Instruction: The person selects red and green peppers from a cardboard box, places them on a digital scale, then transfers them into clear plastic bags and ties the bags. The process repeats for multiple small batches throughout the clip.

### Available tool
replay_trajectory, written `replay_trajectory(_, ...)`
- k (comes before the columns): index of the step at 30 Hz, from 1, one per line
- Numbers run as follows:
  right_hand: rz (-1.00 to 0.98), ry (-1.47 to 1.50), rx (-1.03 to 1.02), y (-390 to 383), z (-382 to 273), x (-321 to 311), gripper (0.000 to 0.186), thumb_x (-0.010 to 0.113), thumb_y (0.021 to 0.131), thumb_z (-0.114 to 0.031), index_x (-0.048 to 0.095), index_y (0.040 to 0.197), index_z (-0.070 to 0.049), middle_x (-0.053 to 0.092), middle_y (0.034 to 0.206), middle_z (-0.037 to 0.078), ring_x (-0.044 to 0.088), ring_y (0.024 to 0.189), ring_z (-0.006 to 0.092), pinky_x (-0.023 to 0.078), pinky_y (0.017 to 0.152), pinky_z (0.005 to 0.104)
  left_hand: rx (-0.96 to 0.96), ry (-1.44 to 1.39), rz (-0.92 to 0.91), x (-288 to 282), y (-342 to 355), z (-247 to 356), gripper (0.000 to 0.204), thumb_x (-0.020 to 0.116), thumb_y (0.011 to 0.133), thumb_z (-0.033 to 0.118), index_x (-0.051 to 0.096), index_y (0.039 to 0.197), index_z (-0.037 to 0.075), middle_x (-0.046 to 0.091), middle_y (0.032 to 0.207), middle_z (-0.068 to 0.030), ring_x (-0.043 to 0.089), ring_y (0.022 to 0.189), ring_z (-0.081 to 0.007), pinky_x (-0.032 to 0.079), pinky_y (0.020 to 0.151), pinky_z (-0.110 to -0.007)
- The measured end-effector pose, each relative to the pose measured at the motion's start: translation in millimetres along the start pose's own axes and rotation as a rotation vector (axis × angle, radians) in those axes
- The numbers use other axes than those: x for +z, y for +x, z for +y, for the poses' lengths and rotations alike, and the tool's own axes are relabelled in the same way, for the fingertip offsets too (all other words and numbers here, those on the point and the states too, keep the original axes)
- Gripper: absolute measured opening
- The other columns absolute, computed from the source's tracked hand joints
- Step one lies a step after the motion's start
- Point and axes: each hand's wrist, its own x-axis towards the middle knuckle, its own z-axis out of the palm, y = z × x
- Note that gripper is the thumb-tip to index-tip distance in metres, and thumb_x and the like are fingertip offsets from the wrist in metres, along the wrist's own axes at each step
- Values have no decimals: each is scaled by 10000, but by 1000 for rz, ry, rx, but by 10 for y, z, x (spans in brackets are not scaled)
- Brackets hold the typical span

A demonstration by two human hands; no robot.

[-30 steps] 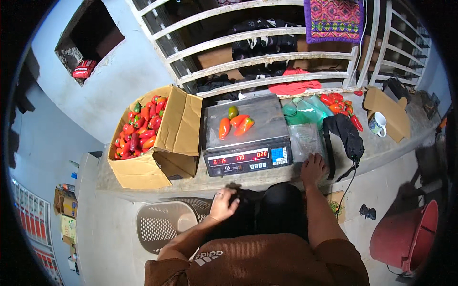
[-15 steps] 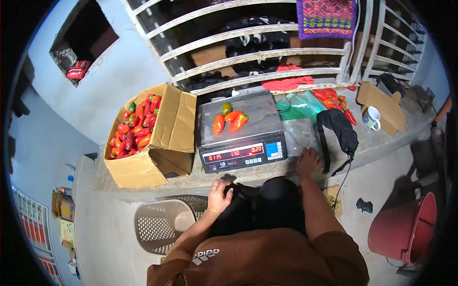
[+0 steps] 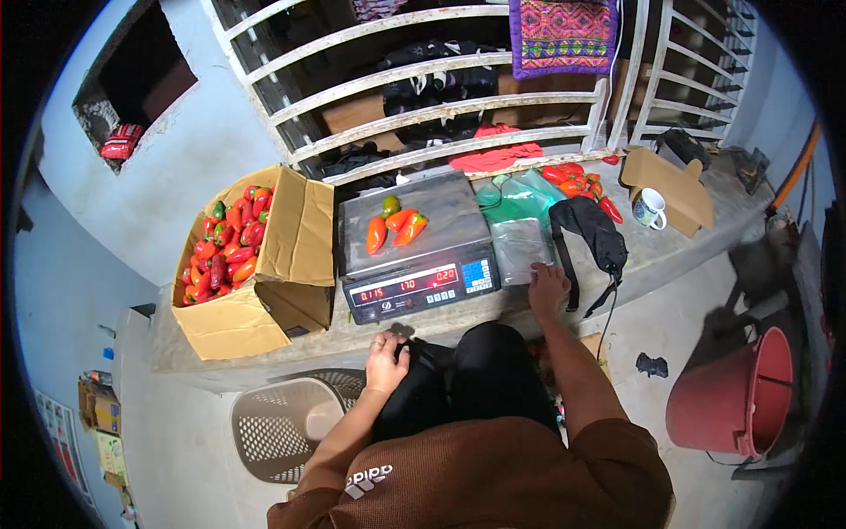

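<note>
My left hand [image 3: 384,361] rests by my left knee, loosely curved with fingers apart and holding nothing. My right hand [image 3: 546,284] is at the near edge of a clear plastic bag stack [image 3: 518,247], fingers bent onto it. Left of that, a digital scale [image 3: 419,291] carries a few orange-red peppers [image 3: 411,227] and one greenish one [image 3: 390,207]. A cardboard box of red peppers [image 3: 300,238] stands to the scale's left. Green plastic bags [image 3: 529,198] lie behind the clear ones, and a black cloth bag with a cord [image 3: 599,238] is right beside my right hand.
Loose peppers [image 3: 573,181], a cardboard piece [image 3: 679,185] and a mug [image 3: 650,208] sit at the ledge's right end. White railings [image 3: 441,115] rise behind. On the floor are a plastic basket [image 3: 278,428] and a red bucket [image 3: 714,406].
The view has shifted, moving things leftward in the picture. My right hand's fingers have drawn in at the clear bags' edge. My left hand has shifted slightly; the scale's load looks the same.
</note>
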Motion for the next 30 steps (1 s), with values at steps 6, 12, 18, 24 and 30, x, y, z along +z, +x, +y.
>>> replay_trajectory(6,-195,87,28,11,-311,-383,149,561,766,-284,584,833,-154,561,894,49,509,922,271,348,781,462,362,-157,-205,500,604,759,392,574,716,38,510,1102,16,509,1099,-175,487,1047,-337,396,902,-388)
replay_trajectory(12,-121,396,-154,-183,-411,-420,215,560,761,-212,569,953,-116,556,920,90,512,919,290,398,717,467,259,-53,-346,1219,1200,1166,342,533,732,55,510,1073,46,553,1010,-205,550,932,-355,450,781,-418)
replay_trajectory(18,-27,278,-16,-489,-113,-365,392,582,723,-131,517,1105,-73,539,1032,135,480,1030,329,365,843,525,-172,-491,-49,1494,1219,736,146,542,799,196,582,819,57,598,703,-160,589,673,-288,450,631,-367)
replay_trajectory(24,-493,-118,-199,-268,-380,-243,457,462,813,-322,432,1214,-106,381,1289,85,274,1251,327,215,947,617,-503,-1187,-165,759,900,997,108,525,853,129,580,786,64,573,724,-4,523,698,-95,396,617,-236)
replay_trajectory(30,-670,-158,-137,-69,-223,-52,617,474,799,-440,325,1324,-153,238,1412,38,258,1264,339,210,939,643,-655,-1619,49,85,300,675,100,488,889,174,525,838,96,593,806,-37,582,742,-151,485,642,-286)
